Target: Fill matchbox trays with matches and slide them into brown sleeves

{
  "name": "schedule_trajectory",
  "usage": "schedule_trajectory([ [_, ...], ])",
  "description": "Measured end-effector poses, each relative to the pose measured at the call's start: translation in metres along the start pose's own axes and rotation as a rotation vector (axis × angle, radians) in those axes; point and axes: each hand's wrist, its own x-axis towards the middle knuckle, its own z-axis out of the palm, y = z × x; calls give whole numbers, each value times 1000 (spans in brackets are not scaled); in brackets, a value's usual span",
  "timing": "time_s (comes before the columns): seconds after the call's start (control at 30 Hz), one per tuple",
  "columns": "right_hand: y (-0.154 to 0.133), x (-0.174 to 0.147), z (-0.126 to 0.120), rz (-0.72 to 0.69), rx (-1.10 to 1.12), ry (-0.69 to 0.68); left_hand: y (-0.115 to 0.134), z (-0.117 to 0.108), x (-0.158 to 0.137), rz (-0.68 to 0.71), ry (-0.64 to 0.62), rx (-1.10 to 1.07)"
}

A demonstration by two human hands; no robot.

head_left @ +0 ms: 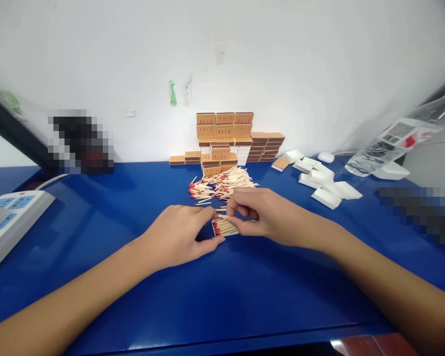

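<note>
A small white matchbox tray (pixel 231 234) lies on the blue table in front of me, filled with red-tipped matches (pixel 224 227). My left hand (pixel 176 232) grips its left end, thumb at the near corner and forefinger at the far one. Above the tray, my right hand (pixel 272 217) pinches at least one match (pixel 222 216) between thumb and forefinger; its red tip points left, close to the left fingertip. Just beyond the hands is a heap of loose matches (pixel 233 183), with a few strays beside it. The tray's right end is hidden by my right hand.
Stacked matchboxes (pixel 224 131) stand against the wall, with more boxes (pixel 267 147) to their right. Several white empty trays (pixel 326 197) lie scattered at right, near a clear plastic bottle (pixel 385 148). A power strip (pixel 22 217) sits at left. The table edge (pixel 222 343) runs nearest me.
</note>
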Motion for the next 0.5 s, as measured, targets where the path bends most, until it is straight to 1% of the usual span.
schedule_trajectory([
  [0.17,0,-1,8,-53,-60,-22,-2,1,-1,4,-22,-28],
  [0.27,0,-3,8,-50,-71,-42,-2,1,-1,9,-16,-34],
  [0.43,3,-3,5,-32,-69,-29,-2,1,0,15,-12,-25],
  [0.5,4,-3,4,-22,-77,-43,-2,1,0,19,-12,-25],
])
